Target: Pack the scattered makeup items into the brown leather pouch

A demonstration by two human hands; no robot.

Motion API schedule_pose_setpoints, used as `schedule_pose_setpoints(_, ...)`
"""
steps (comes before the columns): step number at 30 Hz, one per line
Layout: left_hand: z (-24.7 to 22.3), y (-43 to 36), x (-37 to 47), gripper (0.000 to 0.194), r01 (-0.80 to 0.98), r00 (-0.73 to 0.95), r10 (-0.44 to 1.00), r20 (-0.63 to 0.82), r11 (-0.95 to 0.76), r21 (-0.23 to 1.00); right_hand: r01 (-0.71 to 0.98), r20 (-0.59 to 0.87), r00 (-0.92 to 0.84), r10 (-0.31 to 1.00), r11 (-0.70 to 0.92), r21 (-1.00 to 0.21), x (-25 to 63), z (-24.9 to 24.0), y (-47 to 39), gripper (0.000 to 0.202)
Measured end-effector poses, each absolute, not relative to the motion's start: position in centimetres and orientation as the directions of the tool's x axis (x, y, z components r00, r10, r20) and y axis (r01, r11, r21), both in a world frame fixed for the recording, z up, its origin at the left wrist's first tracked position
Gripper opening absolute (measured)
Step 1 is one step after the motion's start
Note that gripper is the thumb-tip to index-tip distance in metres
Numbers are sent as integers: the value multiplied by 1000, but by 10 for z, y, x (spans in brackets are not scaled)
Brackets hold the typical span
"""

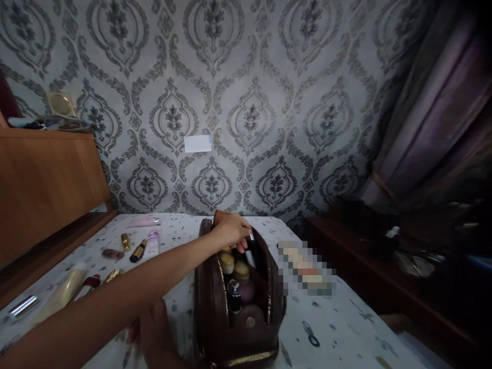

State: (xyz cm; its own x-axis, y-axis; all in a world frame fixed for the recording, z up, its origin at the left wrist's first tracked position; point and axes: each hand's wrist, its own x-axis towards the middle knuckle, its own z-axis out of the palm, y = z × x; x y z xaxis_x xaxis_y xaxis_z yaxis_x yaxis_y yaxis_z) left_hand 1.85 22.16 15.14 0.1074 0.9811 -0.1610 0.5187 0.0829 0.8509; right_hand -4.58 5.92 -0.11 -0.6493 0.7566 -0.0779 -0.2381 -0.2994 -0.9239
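Brown bag (207, 307), lower centre of the frame, upright on the white patterned sheet (330, 328). Top unzipped and spread, gold zipper teeth down both sides; flap with a round snap at the near end, another gold zipper low on the front.

Inside: two gold-lidded jars (241, 271), the nearer one with a purplish body; a black bottle (234, 296) with a shiny clear-looking top, near the snap flap; a bit of yellow under the hand. Deeper contents too dark to tell.

Left arm comes in from the lower left corner and runs diagonally across to the bag. Left hand (231, 230) is over the far end of the opening, palm down, fingers bent down into it, closed narrow on a dark tube (251, 247) with a silver band. Tube leans inside the bag, by its right wall.

Right hand (151, 325) is low, left of the bag, partly behind the left forearm, blurred and in shadow; can't tell whether it is open or gripping.

Left side of the sheet, loose items: pink tube (141, 222), pink-and-white tube (152, 242), small gold bottle (125, 242), black-and-gold bottle (138, 251), cream tube (67, 288), red-capped item (91, 283), silver cylinder (23, 306). Pixelated patch right of the bag, contents unreadable.
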Motion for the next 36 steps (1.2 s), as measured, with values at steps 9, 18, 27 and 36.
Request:
schedule_pose_setpoints(9,172,203,24,12,398,42,984,-174,143,906,-194,-138,-658,740,-344,-919,-45,3,60,34)
schedule_pose_setpoints(18,174,203,24,29,247,30,976,-215,201,948,-238,-100,-648,755,-326,-915,-49,-1,59,31)
schedule_pose_setpoints(27,176,205,13,25,196,12,986,-169,163,967,-248,-94,-654,750,-330,-911,-42,6,57,25)
schedule_pose_setpoints(36,162,216,21,26,221,12,988,-154,147,964,-252,-69,-639,766,-293,-922,-39,8,57,14)
